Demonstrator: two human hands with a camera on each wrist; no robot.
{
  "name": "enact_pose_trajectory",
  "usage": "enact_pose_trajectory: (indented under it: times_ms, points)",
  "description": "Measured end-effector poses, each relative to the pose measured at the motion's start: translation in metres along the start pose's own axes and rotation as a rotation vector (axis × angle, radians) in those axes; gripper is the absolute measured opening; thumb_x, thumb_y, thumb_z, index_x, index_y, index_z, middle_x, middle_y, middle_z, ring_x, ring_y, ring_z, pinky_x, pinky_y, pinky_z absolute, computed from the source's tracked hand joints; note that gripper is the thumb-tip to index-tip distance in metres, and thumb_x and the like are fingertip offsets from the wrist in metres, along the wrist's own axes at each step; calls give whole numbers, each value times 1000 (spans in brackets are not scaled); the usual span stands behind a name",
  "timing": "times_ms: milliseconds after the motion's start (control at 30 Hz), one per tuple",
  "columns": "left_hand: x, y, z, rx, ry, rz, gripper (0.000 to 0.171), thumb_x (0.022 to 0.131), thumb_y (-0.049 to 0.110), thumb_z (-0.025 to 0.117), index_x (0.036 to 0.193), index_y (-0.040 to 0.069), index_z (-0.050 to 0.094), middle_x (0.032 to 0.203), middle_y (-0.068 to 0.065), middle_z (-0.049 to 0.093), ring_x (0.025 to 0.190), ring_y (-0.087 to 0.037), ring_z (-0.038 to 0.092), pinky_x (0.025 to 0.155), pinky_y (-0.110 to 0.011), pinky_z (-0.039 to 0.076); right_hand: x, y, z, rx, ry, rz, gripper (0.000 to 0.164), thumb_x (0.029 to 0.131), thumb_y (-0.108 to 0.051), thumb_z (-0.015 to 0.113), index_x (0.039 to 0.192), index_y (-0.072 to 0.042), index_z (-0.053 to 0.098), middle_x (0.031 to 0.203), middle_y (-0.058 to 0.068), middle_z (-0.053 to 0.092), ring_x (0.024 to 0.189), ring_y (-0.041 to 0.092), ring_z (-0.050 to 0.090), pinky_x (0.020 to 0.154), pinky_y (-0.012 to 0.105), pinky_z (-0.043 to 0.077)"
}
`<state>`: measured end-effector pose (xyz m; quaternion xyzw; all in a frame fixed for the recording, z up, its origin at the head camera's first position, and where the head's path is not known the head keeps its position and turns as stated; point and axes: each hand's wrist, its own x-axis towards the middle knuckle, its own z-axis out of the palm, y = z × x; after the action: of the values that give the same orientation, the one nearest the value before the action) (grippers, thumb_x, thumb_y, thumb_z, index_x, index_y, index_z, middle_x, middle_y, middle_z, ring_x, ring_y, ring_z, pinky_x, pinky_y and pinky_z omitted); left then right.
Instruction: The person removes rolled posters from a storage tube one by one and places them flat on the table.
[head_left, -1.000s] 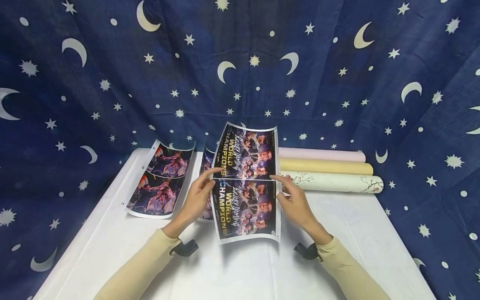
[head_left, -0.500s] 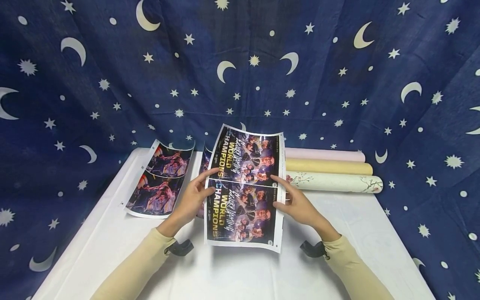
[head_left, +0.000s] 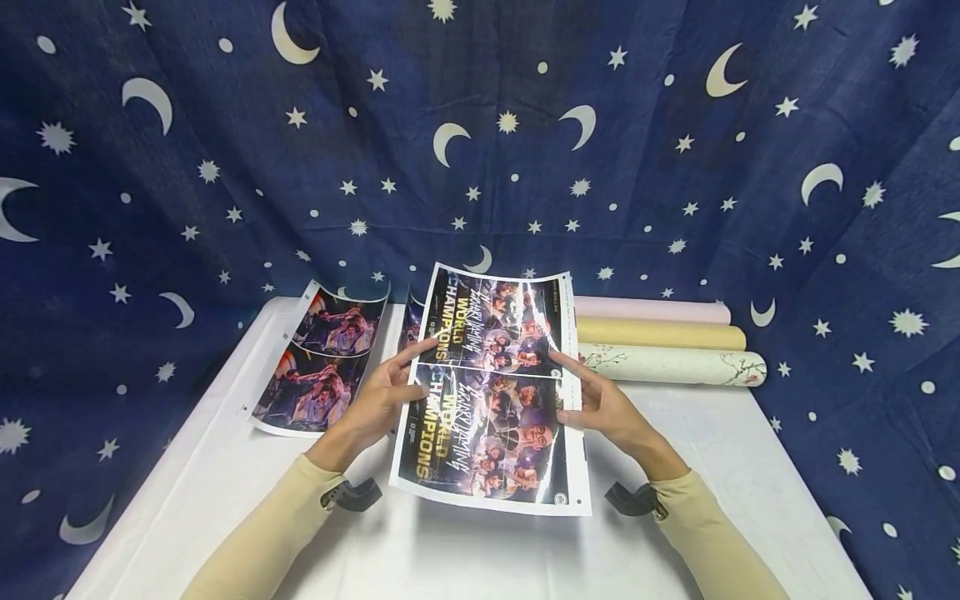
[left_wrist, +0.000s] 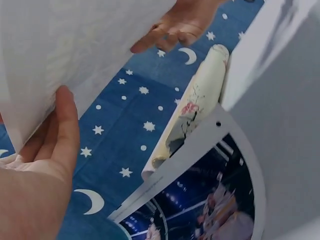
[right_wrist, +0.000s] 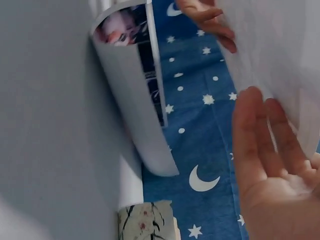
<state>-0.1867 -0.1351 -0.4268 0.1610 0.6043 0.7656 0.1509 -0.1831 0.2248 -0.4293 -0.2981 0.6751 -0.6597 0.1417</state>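
A glossy printed poster sheet [head_left: 480,437] hangs above the table in the head view, with two matching panels lettered "WORLD CHAMPIONS" and a white border. At its left edge my left hand [head_left: 375,398] pinches it, thumb on the printed face. My right hand [head_left: 613,415] grips the opposite edge in the same way. From below, the left wrist view shows the poster's white back, with fingers of the left hand [left_wrist: 47,160] against it. Fingers of the right hand [right_wrist: 272,165] lie along the back too in the right wrist view.
A curled printed sheet [head_left: 322,367] lies on the white table [head_left: 225,475] at left. Another sheet [head_left: 411,321] is mostly hidden behind the held poster. Pink [head_left: 652,311], yellow [head_left: 667,334] and floral white [head_left: 675,365] rolls lie at back right, before a starry blue curtain [head_left: 480,125].
The held poster has tipped flatter: its top edge has dropped and its lower edge has come nearer. My hands have spread slightly apart, still holding its sides.
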Motion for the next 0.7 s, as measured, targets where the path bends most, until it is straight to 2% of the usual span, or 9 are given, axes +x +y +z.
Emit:
enact_pose_trajectory:
  times_ms: [67, 133, 167, 200, 300, 433, 567, 600, 700]
  points:
    - [0, 0, 0, -63, -17, -29, 84, 81, -11, 51, 156, 17, 25, 161, -10, 21, 140, -24, 33, 121, -52, 15, -1, -1, -1, 138, -44, -10, 92, 83, 11, 63, 158, -9, 12, 158, 14, 33, 101, 4, 66, 85, 23, 56]
    - [-1, 1, 2, -106, -22, -43, 87, 81, -11, 52, 157, 19, 23, 164, -9, 10, 146, -29, 19, 122, -56, 4, -2, -2, -2, 235, -78, -8, 97, 82, 12, 61, 159, -13, 7, 152, 9, 43, 127, 16, 57, 102, 34, 50]
    - [-1, 1, 2, -121, -24, -50, 88, 81, -10, 53, 157, 21, 21, 165, -9, 5, 148, -34, 15, 122, -57, 1, -2, -3, -2, 259, -84, -10, 98, 82, 12, 61, 159, -15, 6, 150, 6, 47, 127, 18, 57, 103, 35, 50]
    - [-1, 2, 3, -138, -24, -51, 89, 81, -10, 53, 157, 21, 21, 166, -6, -3, 150, -33, 2, 121, -57, -7, -2, -3, -2, 276, -90, -18, 99, 81, 12, 60, 159, -16, 5, 148, 4, 48, 128, 19, 56, 103, 35, 49]
    - [-2, 1, 2, -157, -13, -64, 86, 83, -9, 53, 157, 23, 22, 164, -3, 0, 149, -29, 9, 123, -52, 2, -1, -4, 0, 312, -100, -35, 100, 81, 14, 57, 159, -19, 3, 147, 2, 49, 128, 19, 56, 104, 36, 49]
    - [-2, 1, 2, -161, 6, -78, 83, 85, -7, 51, 156, 27, 25, 150, 0, 39, 127, -19, 48, 113, -43, 35, -2, -4, 0, 309, -78, -46, 99, 84, 17, 51, 159, -23, 0, 147, 3, 49, 127, 20, 57, 101, 39, 51]
    - [-2, 5, 5, -203, 25, -27, 82, 89, -10, 47, 157, 23, 17, 136, 5, 55, 117, -15, 59, 103, -39, 47, -1, -4, 1, 231, 3, -52, 90, 92, 9, 47, 158, -26, -3, 156, 15, 35, 130, 18, 54, 102, 35, 49]
    - [-2, 6, 6, -212, 42, -9, 82, 89, -10, 47, 158, 22, 16, 131, 0, 60, 112, -19, 64, 95, -38, 53, -2, -4, 1, 219, 31, -52, 86, 96, 2, 49, 158, -27, -2, 158, 19, 29, 131, 16, 52, 104, 33, 48]
    - [-3, 12, 8, -259, 114, 57, 81, 90, -13, 46, 158, 20, 15, 125, 1, 64, 103, -13, 67, 81, -28, 57, -2, -3, 3, 203, 132, -64, 76, 101, -10, 48, 158, -27, 1, 158, 24, 21, 133, 10, 49, 106, 26, 44]
